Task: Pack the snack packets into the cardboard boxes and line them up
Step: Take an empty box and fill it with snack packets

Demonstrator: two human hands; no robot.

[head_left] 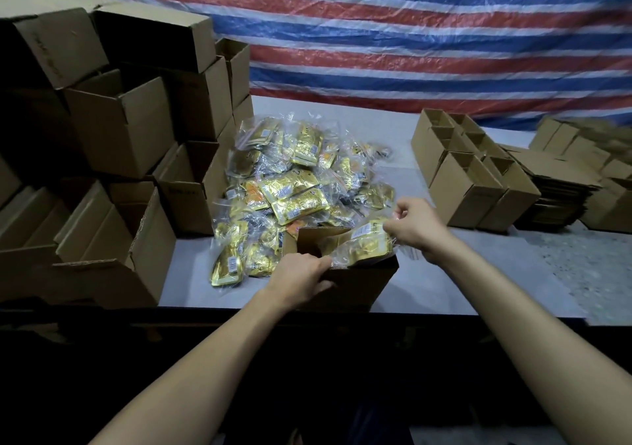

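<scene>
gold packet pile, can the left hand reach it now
Probably yes: left hand grips the brown cardboard box rim; the heap of gold foil snack packets lies right beside it, nothing between.

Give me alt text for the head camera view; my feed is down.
A person's left hand grips the rim of an open cardboard box while the right hand pinches a gold snack packet over its opening. A pile of packets lies just behind, with stacked boxes to the left and more open boxes on the right.

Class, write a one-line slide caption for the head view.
Left hand grips an open cardboard box; right hand holds a snack packet over its opening.
</scene>
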